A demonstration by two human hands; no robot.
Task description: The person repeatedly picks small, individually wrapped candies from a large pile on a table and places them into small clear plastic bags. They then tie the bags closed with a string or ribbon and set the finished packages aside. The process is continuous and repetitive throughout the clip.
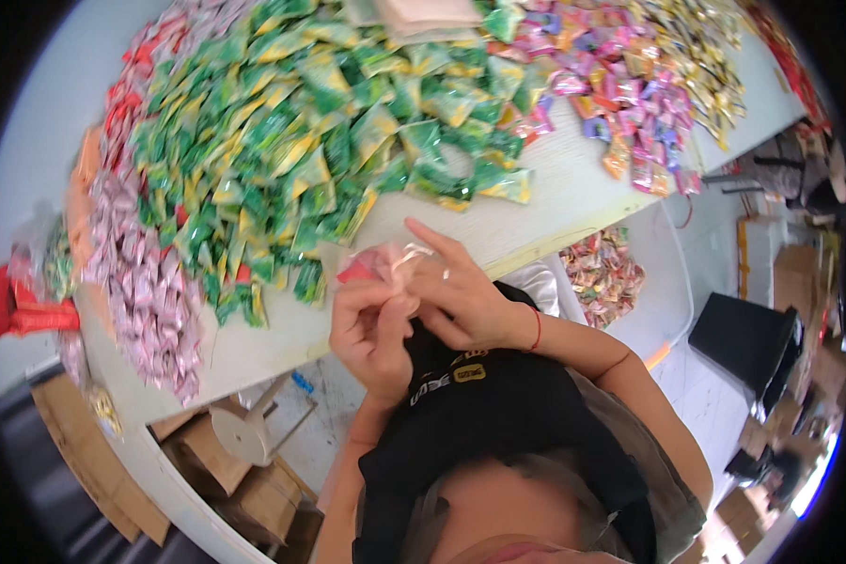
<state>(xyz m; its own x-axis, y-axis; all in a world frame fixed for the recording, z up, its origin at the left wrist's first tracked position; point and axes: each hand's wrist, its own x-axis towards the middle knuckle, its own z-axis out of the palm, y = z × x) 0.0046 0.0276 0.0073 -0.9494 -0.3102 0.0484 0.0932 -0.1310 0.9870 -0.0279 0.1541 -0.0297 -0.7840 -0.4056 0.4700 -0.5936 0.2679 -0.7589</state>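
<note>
A small clear plastic bag (362,267) with something pink and red inside is held up just past the table's near edge. My left hand (371,334) is closed round its lower part, thumb against the fingers. My right hand (465,291) pinches the crinkled, shiny side of the same bag, with the index finger stretched out away from it. The fingers partly hide the bag's contents. Beyond my hands spreads a large heap of green-and-yellow wrapped packets (282,160) on the white table (564,179).
Pink-silver packets (141,282) lie at the left, purple-orange ones (639,103) and gold ones (710,56) at the far right. A plastic bin (667,291) of mixed packets stands below the table's right edge. A stool (244,432) and cardboard boxes (268,498) are under the table.
</note>
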